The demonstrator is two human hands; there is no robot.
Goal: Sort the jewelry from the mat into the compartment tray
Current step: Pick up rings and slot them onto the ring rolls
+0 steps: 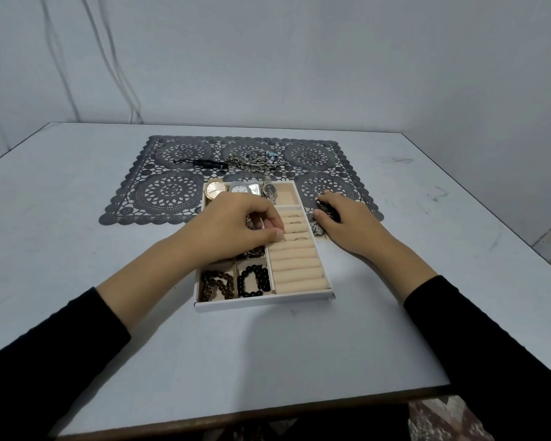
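We're mid ring-seating: left hand [236,218] grip pinched at ring rolls [295,253], contents unclear; right hand [341,218] clamped on dark bracelet [326,208], nxt tray [261,302] slot.

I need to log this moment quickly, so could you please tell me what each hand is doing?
Left hand: fingertips pinched together over the ring rolls; contents cannot be told.
Right hand: curled on a dark bracelet.

I have one view only: a wide-angle head camera, looking forward and down over the table [395,313] from its near edge. The tray [261,302] sits close, near centre; beyond it, the mat [159,192] and wall.
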